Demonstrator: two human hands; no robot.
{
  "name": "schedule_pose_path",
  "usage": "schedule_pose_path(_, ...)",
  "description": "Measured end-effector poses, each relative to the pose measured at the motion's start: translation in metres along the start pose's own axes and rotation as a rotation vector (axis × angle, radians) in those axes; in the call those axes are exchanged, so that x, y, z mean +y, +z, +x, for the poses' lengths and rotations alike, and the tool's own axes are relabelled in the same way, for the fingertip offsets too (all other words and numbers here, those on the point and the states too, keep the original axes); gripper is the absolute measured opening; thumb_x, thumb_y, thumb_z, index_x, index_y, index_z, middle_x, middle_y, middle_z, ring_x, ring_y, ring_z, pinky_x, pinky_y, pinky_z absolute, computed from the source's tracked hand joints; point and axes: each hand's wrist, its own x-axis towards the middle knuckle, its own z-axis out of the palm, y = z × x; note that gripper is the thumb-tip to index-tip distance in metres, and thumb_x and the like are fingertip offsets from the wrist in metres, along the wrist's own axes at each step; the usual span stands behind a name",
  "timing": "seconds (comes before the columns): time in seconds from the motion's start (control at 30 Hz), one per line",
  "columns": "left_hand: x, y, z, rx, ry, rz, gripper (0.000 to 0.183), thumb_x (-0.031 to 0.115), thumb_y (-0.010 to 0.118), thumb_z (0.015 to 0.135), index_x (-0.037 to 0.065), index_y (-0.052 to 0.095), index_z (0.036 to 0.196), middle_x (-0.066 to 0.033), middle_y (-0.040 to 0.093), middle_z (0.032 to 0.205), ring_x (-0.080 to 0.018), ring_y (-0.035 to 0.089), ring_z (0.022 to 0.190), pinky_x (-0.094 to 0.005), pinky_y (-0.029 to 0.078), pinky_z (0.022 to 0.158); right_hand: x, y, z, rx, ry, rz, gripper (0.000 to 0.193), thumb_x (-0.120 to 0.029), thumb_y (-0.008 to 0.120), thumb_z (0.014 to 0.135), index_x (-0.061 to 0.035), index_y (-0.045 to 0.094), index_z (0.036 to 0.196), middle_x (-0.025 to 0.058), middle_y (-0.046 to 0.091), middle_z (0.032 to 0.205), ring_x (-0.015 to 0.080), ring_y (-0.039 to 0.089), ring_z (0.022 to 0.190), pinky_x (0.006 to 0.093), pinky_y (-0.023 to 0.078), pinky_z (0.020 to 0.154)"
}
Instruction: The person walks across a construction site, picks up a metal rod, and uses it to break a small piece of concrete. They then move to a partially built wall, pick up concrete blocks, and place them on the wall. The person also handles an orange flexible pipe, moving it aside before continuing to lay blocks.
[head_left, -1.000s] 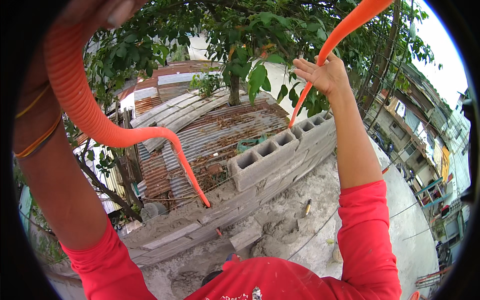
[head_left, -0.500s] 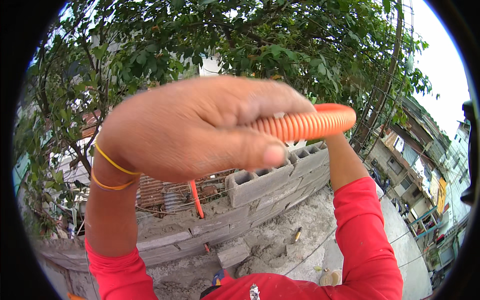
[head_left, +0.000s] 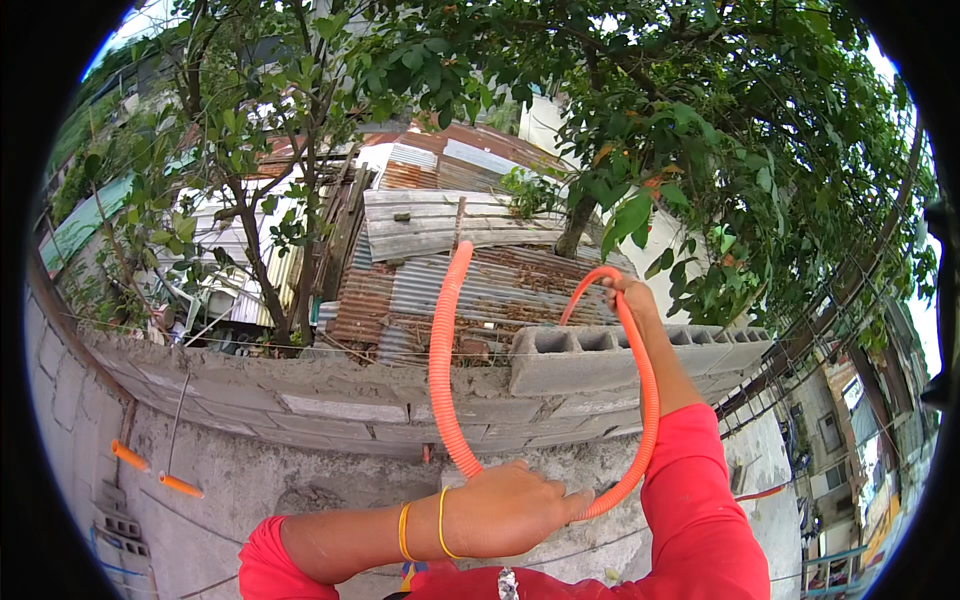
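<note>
1. A rough grey block wall runs across the middle of the scene, its face smeared with mortar.
2. A hollow concrete block sits on top of the wall, right of centre, and further blocks line up to its right.
3. Two short orange pipe stubs stick out of the wall face at the near left.
4. Beyond the wall lie rusty corrugated metal roofs, some grey, some brown.
5. A thin tree rises at the left, and a leafy tree spreads over the far right.
6. Buildings stand along the right edge, below the wall.
</note>
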Motion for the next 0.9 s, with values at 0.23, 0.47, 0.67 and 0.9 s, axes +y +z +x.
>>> schedule_pose_path(0.23, -0.022, -0.004, -0.014, -0.119, -0.071, 0.088, 0.053, 0.026, 0.069, 0.092, 0.006, 0.057, 0.140, -0.0102, 0.070, 0.099, -0.0301, 0.070, 0.094, -0.0426, 0.050, 0.082, -0.099, 0.046, -0.030, 0.058, -0.119, -0.133, 0.033, -0.003, 0.045, 0.103, -0.0034, 0.054, 0.136, 0.0054, 0.062, 0.106, 0.0101, 0.056, 0.068, 0.0237, 0.051, 0.058)
schedule_pose_path(0.47, -0.047, -0.027, 0.001, 0.178, -0.075, -0.324, 0.059, 0.044, 0.066, 0.100, 0.001, 0.058, 0.139, -0.0212, 0.067, 0.127, -0.0344, 0.068, 0.115, -0.0471, 0.050, 0.102, -0.282, 0.074, -0.155, -0.020, -0.852, 0.134, 0.040, -0.001, 0.052, 0.104, -0.0001, 0.047, 0.143, 0.0098, 0.064, 0.127, 0.0102, 0.055, 0.073, 0.0245, 0.051, 0.062)
schedule_pose_path(0.67, -0.034, -0.126, 0.084, 0.525, -0.024, -1.352, 0.109, 0.077, 0.050, 0.096, -0.010, 0.026, 0.158, -0.0307, 0.046, 0.153, -0.0364, 0.057, 0.131, -0.0534, 0.044, 0.110, -0.267, 0.068, -0.334, 0.063, -1.133, 0.091, 0.052, -0.006, 0.057, 0.102, 0.0016, 0.040, 0.150, 0.0153, 0.060, 0.135, 0.0099, 0.057, 0.076, 0.0246, 0.050, 0.065)
schedule_pose_path(0.9, 0.055, -0.254, 0.218, 0.568, 0.317, -1.599, 0.117, 0.058, 0.065, 0.096, -0.013, -0.004, 0.159, -0.0364, 0.018, 0.164, -0.0521, 0.034, 0.148, -0.0687, 0.032, 0.118, -0.112, 0.045, -0.490, 0.149, -0.950, 0.012, 0.057, -0.006, 0.065, 0.099, 0.0015, 0.041, 0.150, 0.0161, 0.061, 0.134, 0.0086, 0.057, 0.082, 0.0246, 0.051, 0.073)
